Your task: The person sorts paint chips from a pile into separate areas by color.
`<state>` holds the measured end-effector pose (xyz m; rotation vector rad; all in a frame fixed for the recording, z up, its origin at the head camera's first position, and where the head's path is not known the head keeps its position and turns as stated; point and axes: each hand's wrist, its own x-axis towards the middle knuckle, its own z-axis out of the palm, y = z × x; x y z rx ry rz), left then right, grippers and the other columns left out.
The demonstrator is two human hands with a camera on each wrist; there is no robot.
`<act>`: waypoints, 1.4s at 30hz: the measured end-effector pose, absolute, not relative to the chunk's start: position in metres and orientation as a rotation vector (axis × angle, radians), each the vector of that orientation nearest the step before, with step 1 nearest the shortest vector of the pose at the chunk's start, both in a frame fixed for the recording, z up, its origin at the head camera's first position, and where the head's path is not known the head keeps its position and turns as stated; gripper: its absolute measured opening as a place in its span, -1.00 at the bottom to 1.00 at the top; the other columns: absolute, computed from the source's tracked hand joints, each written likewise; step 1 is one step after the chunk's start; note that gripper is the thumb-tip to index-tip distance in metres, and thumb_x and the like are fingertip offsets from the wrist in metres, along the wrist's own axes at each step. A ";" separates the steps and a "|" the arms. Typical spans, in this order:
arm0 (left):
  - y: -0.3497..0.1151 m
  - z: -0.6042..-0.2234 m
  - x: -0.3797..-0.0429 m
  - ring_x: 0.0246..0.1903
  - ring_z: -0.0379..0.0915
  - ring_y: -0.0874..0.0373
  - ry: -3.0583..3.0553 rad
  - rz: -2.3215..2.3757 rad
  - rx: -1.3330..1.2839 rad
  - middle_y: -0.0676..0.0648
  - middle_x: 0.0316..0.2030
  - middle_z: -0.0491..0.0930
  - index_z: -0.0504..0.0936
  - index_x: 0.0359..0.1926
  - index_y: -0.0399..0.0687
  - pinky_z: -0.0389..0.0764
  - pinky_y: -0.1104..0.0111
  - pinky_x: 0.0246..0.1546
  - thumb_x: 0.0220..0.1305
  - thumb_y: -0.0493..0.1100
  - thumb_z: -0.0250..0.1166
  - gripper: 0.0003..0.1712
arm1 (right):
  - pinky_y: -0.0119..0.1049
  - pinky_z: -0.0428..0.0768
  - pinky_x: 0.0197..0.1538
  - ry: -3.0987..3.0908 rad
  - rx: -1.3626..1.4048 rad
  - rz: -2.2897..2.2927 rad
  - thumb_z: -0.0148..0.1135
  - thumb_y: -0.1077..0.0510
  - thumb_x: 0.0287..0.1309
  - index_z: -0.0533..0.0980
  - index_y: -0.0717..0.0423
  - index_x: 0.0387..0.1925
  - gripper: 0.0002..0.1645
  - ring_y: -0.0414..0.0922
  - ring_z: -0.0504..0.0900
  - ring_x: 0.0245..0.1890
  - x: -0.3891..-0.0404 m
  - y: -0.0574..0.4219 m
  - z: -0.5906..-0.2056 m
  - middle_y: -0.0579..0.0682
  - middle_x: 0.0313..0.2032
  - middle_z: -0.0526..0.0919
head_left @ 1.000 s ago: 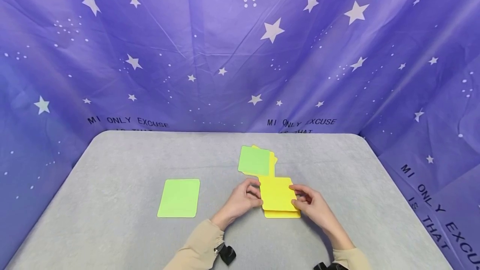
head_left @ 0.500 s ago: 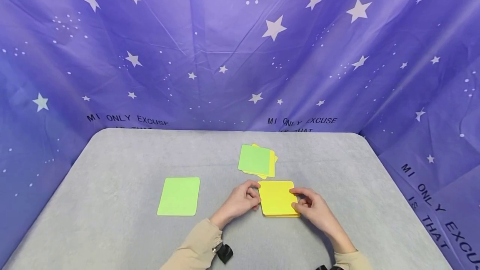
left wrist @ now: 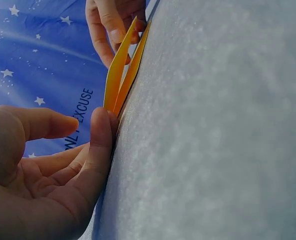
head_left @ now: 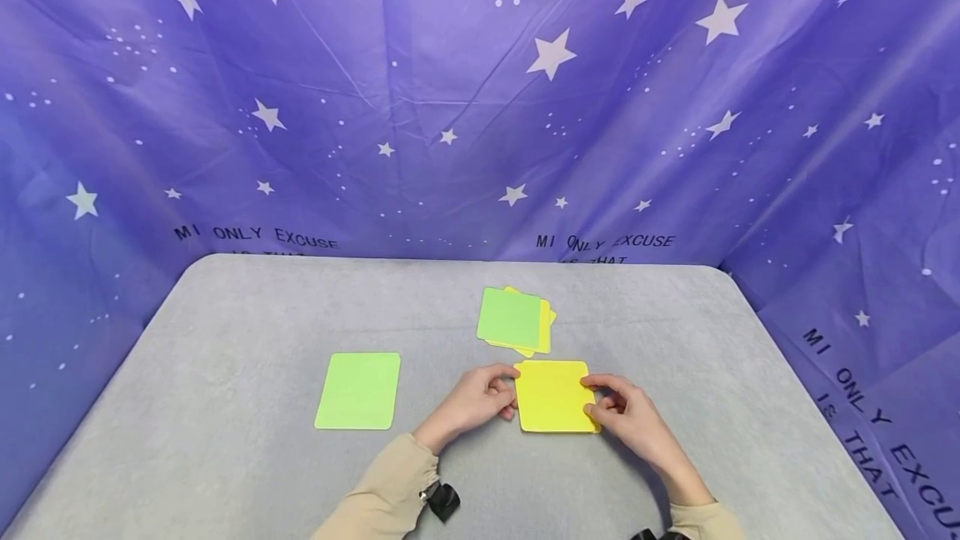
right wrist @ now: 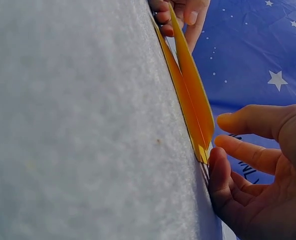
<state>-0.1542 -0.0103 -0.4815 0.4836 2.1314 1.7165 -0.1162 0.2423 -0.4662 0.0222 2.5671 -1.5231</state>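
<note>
A square yellow card (head_left: 553,397) lies over at least one other yellow card, whose edge peeks out. In both wrist views the two cards are bowed, a thin gap between them. My left hand (head_left: 474,397) holds the upper card's left edge, index finger near the far corner. In the left wrist view its thumb stands a little off the card, while other fingertips touch the end. My right hand (head_left: 628,413) grips the right edge with thumb and index finger, its other fingers curled beneath. A light green card (head_left: 357,390) lies apart to the left.
Behind the yellow cards is a loose pile: a green card (head_left: 510,317) on top, yellow corners (head_left: 545,327) sticking out. All rest on a grey cloth-covered table (head_left: 240,315). A purple starry curtain (head_left: 420,107) rises behind and at both sides.
The upper yellow card has come toward me and slightly left, so it now nearly covers the one below. My left hand has shifted slightly left; my right hand stays almost in place.
</note>
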 end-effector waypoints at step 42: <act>-0.051 -0.485 -0.172 -0.49 0.56 0.15 2.067 1.823 0.458 -0.23 -0.45 0.63 0.47 0.01 -0.58 0.65 0.32 -0.41 0.23 -0.51 0.03 -0.68 | -0.40 0.43 -0.41 2.595 -0.067 -1.565 0.30 0.32 0.12 0.48 0.37 0.09 -0.53 -0.10 0.46 -0.33 -0.151 0.220 -0.455 0.20 -0.09 0.57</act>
